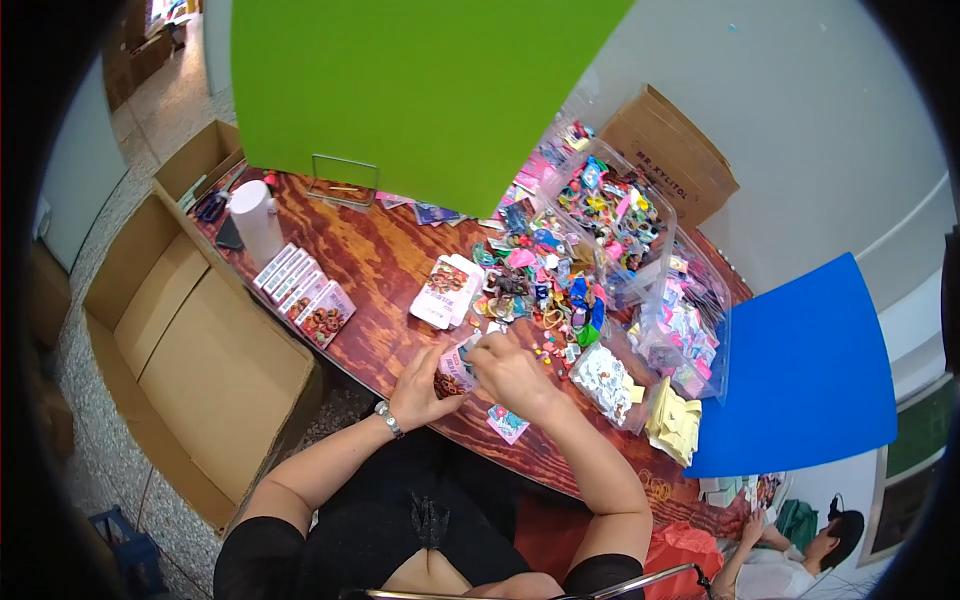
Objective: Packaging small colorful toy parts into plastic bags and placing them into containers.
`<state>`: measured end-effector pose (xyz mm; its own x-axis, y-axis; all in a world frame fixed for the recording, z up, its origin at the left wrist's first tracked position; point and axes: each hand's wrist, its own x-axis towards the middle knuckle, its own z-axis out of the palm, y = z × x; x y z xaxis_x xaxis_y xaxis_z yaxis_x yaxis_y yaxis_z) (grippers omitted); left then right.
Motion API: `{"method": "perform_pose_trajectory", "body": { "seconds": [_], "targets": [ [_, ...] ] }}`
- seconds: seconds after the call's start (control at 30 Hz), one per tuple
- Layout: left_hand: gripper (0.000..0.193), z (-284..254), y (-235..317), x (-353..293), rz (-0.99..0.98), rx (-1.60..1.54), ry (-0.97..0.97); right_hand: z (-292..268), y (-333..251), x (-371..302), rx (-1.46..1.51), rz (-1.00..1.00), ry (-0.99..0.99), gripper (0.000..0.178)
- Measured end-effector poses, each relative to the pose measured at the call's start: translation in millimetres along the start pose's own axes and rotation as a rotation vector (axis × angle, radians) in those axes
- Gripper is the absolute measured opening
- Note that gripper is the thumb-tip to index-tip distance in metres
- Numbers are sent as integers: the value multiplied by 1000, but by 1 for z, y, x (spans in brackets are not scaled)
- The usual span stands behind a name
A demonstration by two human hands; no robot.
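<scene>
Head view: left grip (420,390) around pink box (453,374), right grip (512,370) (hold unclear) at its mouth, colourful trinkets (612,205) in clear bin (640,284).

On the brown carton (676,135) stand dark capital letters (655,178), the upper line clear. The held box (453,374), the flat box (446,290) and the boxes in row (326,314) also carry print, but it is too small for reading.

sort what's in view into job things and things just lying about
Seemingly for the job:
small pink printed carton in the left hand, right hand at its top
row of pink and white cartons
heap of multicoloured plastic trinkets

Apparently lying about:
tall white mug
flat black object
</scene>
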<state>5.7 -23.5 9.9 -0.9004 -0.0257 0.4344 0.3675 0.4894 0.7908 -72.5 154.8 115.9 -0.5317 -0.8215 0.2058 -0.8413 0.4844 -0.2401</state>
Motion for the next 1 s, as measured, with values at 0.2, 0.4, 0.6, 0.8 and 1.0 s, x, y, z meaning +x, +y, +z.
{"method": "perform_pose_trajectory", "body": {
  "seconds": [0.2,0.4,0.6,0.8,1.0],
  "targets": [
    [96,-8,8,1,-36,20,-55,4,-11,-7,58,129,91,29],
    [88,-12,2,9,-273,-115,-155,-25,35,-48,272,314,399,23],
    [83,-7,11,13,-3,127,-124,-21,189,-171,-109,903,394,26],
    [86,-2,4,7,-82,37,-148,20,205,-189,-86,1076,167,40],
    [86,-1,6,10,-79,2,-152,14,219,-186,126,1025,246,33]
  ]
}}
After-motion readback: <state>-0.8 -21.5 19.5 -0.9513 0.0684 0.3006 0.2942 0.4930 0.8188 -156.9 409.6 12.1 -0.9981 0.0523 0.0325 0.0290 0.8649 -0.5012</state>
